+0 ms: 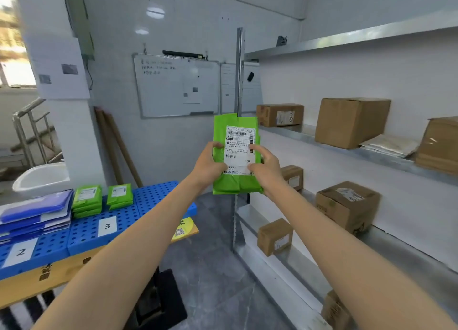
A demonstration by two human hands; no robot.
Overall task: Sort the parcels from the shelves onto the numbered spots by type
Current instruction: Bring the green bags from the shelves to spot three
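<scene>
Fingers of the left hand [209,164] curl around the left edge of the green parcel [236,156], thumb pressed on its front; those of the right hand [264,167] pinch the right edge, thumb and forefinger flat on the white shipping label [239,149]. Both hands hold the parcel upright in the air, out in front of the shelf post [239,71].

Far left of the parcel and lower, the blue pallet [158,193] carries a heap of blue-and-white flat mailers [34,212] behind the card marked 2 [21,252]; nearer the parcel, two stacks of green parcels [102,197] sit behind the card marked 3 [107,226]. To its right, cardboard boxes [350,121] remain on the shelves [371,153].

Judging by its creased film, the parcel is a soft poly bag, probably light and floppy, with a slick skin; a grip across both side edges, or flat underneath, should keep it from sagging. It likely belongs with the green stacks.
</scene>
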